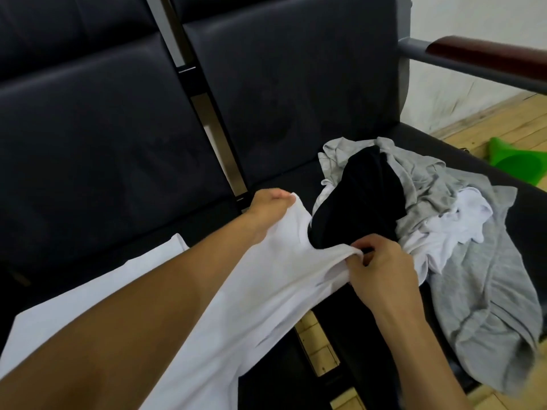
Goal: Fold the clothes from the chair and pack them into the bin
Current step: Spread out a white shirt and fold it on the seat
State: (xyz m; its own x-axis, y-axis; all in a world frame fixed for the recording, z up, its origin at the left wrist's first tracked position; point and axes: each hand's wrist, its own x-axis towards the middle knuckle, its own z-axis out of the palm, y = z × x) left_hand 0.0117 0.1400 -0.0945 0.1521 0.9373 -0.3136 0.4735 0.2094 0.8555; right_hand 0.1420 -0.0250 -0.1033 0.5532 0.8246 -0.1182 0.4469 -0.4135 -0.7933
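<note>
A white shirt (254,288) lies spread over the left black seat, across the gap to the right seat. My left hand (268,213) grips its upper edge at one shoulder. My right hand (381,263) pinches the same edge further right, next to the pile. The pile sits on the right seat: a black garment (358,202) on top, a grey one (485,291) draped to the right, a white one (444,232) in between. The bin is not in view.
Black padded chair seats (103,173) and backrests stand in a row, joined by a metal frame (213,113). An armrest (485,59) with a dark wooden top is at the upper right. A green plastic object (515,158) lies on the wooden floor (473,122) beyond the seat.
</note>
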